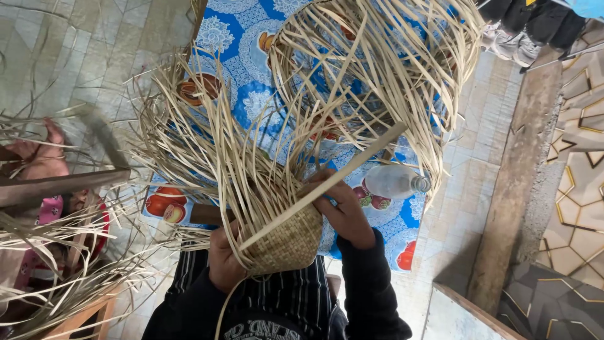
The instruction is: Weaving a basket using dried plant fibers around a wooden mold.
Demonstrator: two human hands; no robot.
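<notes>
The right hand (343, 211) is clamped on the small tan woven straw basket (284, 242), gripped opposite by the left hand (225, 258); long loose pale strips (251, 126) fan upward above both.

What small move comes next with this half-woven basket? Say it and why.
Probably fold one loose strip down into the weave. The basket has only its base woven; long strips fan out unwoven. The left hand grips the base, the right hand holds strips beside a flat stick.
</notes>
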